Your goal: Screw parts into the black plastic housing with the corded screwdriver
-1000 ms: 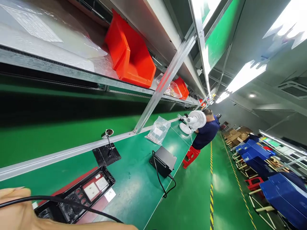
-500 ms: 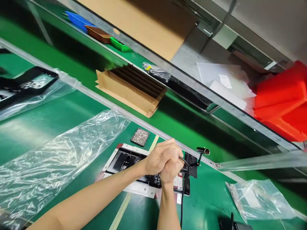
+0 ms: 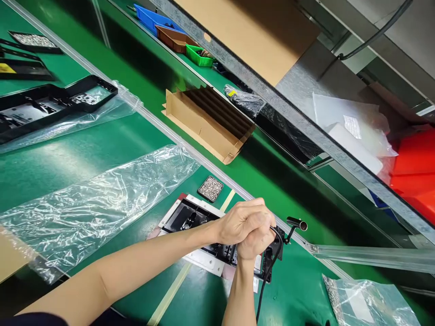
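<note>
Both of my hands are clasped together above a black plastic housing (image 3: 180, 213). They wrap what seems a corded electric screwdriver, its body hidden by my fingers. My left hand (image 3: 238, 222) closes over the top from the left, while my right hand (image 3: 253, 244) grips from below it. A black cable (image 3: 279, 251) loops out on the right side and runs down past my right forearm. Under my hands the housing lies in a white fixture (image 3: 207, 261). Just behind it is a small black tray of silvery screws (image 3: 210, 189).
A black stand with a metal tube (image 3: 297, 223) rises at right. Clear plastic film (image 3: 112, 194) lies left, beyond it another black housing (image 3: 50, 102). A cardboard box (image 3: 204, 131) stands behind the metal rail. A bag of small parts (image 3: 367, 299) lies right; a shelf edge (image 3: 288, 108) crosses above.
The view has shifted, so the bench and shelf appear further right, with more of the left side showing. My hands stay clasped above the housing in the same grip.
</note>
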Demonstrator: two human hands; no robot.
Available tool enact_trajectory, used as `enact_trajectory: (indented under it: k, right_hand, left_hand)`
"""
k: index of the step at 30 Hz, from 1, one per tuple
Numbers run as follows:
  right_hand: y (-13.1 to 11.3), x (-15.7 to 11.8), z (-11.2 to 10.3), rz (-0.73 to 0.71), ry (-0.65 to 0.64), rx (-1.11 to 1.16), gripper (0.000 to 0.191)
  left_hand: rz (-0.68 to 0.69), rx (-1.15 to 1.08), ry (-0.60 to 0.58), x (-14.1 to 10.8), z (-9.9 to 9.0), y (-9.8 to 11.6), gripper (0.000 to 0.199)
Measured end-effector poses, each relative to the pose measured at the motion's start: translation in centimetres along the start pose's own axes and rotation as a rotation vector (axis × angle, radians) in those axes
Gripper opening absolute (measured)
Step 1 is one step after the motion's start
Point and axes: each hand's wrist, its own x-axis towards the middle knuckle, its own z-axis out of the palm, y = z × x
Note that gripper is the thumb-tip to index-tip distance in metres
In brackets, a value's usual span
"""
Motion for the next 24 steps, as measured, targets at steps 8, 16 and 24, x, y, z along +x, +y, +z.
enact_trajectory:
  k: [8, 16, 24]
  right_hand:
    - [-1.3, 0.6, 0.5, -0.059, 0.065, 0.054, 0.068]
    - [-2.7, 1.0, 1.6, 0.068, -0.061, 0.302, 0.064]
    - [-3.3, 1.0, 1.7, 0.108, -0.066, 0.426, 0.066]
  left_hand:
    - [-0.139, -0.16, -0.01, -0.9, -0.7, 0.0, 0.07]
    - [-0.209, 0.154, 0.109, -3.2, -6.4, 1.2, 0.054]
    - [-0.189, 0.675, -0.012, -8.7, -12.6, 0.5, 0.04]
